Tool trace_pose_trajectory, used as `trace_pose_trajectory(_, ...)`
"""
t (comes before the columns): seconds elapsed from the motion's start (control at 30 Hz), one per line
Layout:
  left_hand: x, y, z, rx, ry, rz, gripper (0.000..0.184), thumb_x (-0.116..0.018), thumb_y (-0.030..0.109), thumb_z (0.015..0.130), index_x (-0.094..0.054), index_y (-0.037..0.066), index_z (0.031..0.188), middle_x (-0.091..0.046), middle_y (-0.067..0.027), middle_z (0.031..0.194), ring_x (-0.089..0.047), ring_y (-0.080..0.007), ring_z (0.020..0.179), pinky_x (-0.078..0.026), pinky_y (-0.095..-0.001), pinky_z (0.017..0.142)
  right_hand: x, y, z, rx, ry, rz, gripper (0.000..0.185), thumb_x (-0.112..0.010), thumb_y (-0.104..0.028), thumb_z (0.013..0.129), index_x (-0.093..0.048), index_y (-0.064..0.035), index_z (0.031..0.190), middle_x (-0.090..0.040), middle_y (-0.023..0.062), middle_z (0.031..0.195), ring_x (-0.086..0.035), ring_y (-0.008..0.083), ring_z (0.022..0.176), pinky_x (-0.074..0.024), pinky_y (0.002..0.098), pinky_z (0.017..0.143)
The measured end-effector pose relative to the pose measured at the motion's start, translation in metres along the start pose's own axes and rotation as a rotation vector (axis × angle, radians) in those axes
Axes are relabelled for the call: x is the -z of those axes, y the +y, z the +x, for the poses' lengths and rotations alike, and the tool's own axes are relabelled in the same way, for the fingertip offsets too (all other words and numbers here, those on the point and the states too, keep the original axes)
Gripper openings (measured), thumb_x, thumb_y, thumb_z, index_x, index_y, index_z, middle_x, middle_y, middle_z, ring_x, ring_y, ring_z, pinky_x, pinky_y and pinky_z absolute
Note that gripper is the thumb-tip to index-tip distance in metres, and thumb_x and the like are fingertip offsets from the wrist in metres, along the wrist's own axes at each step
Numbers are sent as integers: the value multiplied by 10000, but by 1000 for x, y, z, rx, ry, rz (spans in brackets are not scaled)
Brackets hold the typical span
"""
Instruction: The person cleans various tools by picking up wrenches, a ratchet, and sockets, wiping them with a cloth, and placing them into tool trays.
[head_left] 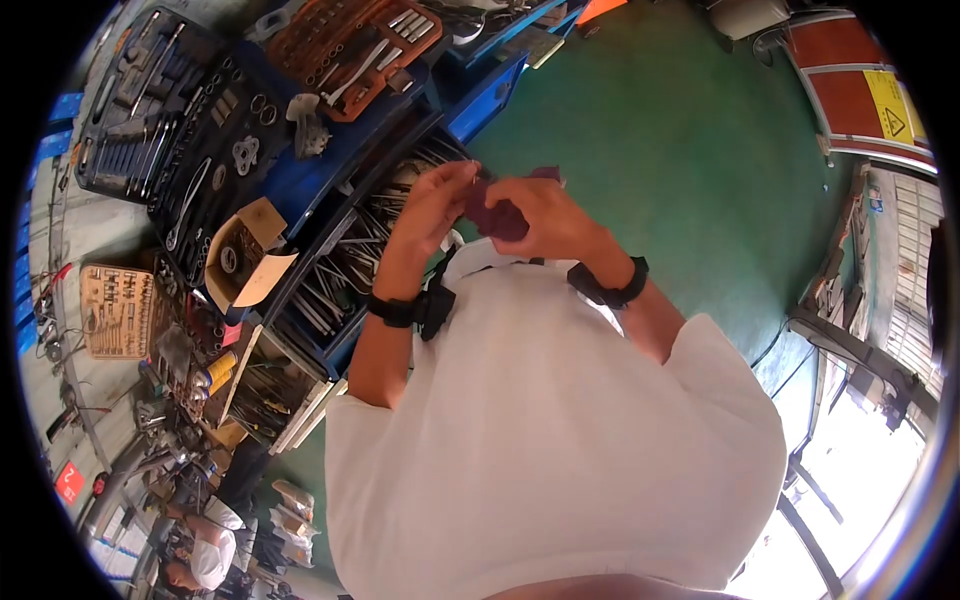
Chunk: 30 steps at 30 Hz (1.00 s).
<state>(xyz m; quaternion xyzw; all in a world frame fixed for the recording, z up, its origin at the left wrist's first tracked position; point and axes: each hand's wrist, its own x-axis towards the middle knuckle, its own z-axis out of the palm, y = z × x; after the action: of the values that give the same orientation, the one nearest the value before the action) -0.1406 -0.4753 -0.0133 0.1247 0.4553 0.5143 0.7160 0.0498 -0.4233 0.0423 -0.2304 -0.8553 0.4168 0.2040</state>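
Currently, right hand fingers curled around maroon cloth; left hand fingers bunched just beside, hold unclear.

Count — wearer's hands: 2 | black wrist straps: 2 | maroon cloth bundle: 1 | orange-brown tool case: 1 | tan socket tray: 1 | open carton: 1

The arms are angled inward; the left hand and right hand are held close together, curled.
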Motion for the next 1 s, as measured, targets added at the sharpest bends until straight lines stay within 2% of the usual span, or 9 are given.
trace_pose_trajectory(0.13, 24, 16, -1, -112, -64, -15, 225, -611, 174, 953, -629, -15, 1073, -643, -31, 849, -616, -97, 727, -511, -215, 701, -2, 30, -19, -67, -74, -77, 483, -763, -161, 652, -539, -99, 1076, -648, 117, 899, -642, 321, 812, -501, 386, 724)
trace_pose_trajectory(0.2, 29, 27, -7, -166, 13, 36, 223, -619, 163, 947, -626, -29, 1060, -629, -27, 823, -594, -92, 699, -509, -217, 687, 6, 56, -38, -166, -157, -149, 529, -753, -156, 655, -505, -115, 1120, -654, 125, 894, -648, 333, 792, -503, 389, 703)
trace_pose_trajectory(0.27, 38, 35, -16, -209, 158, 325, 244, -625, 170, 944, -620, -44, 1059, -646, -42, 836, -614, -109, 709, -514, -229, 674, 13, 77, -55, -238, -210, -171, 543, -746, -154, 659, -488, -123, 1136, -656, 131, 888, -650, 340, 780, -505, 391, 691)
trace_pose_trajectory(0.47, 142, -40, 9, -22, 311, 487, 293, -663, 219, 917, -631, -42, 1044, -682, -106, 870, -685, -191, 750, -573, -293, 688, 8, 69, -55, -481, 54, -167, 478, -723, -179, 705, -479, -136, 1114, -664, 138, 869, -661, 353, 777, -520, 397, 684)
trace_pose_trajectory(0.6, 177, -70, 21, 23, 402, 443, 277, -674, 197, 904, -630, -40, 1041, -682, -131, 865, -697, -212, 757, -592, -319, 690, -13, 75, -57, -386, 18, -209, 479, -722, -180, 711, -474, -139, 1119, -673, 142, 889, -667, 359, 794, -525, 404, 697)
trace_pose_trajectory(0.67, 193, -79, 33, -35, 487, 431, 266, -677, 156, 894, -624, -51, 1052, -679, -150, 867, -698, -216, 753, -594, -324, 691, -16, 76, -60, -385, -81, -141, 475, -724, -186, 714, -475, -143, 1116, -679, 143, 906, -667, 365, 809, -522, 420, 710)
trace_pose_trajectory(0.8, 195, -87, 46, -96, 586, 509, 247, -659, 106, 875, -617, -73, 1040, -684, -150, 815, -690, -207, 713, -582, -328, 647, -12, 67, -65, -488, -100, -172, 463, -726, -190, 717, -480, -145, 1106, -681, 143, 914, -662, 373, 821, -518, 425, 719)
trace_pose_trajectory(0.87, 202, -97, 57, -128, 642, 782, 330, -675, 102, 850, -585, -65, 1120, -692, -152, 803, -699, -218, 723, -584, -342, 657, -10, 67, -71, -518, -68, -194, 457, -731, -191, 718, -484, -145, 1099, -678, 145, 913, -657, 381, 820, -516, 429, 719)
trace_pose_trajectory(1.0, 237, -130, 85, -199, 585, 754, 414, -701, 126, 825, -558, -49, 1172, -703, -158, 790, -707, -219, 733, -579, -343, 660, -5, 59, -86, -569, -33, -203, 455, -732, -191, 720, -483, -143, 1099, -674, 152, 913, -653, 386, 826, -513, 435, 719)
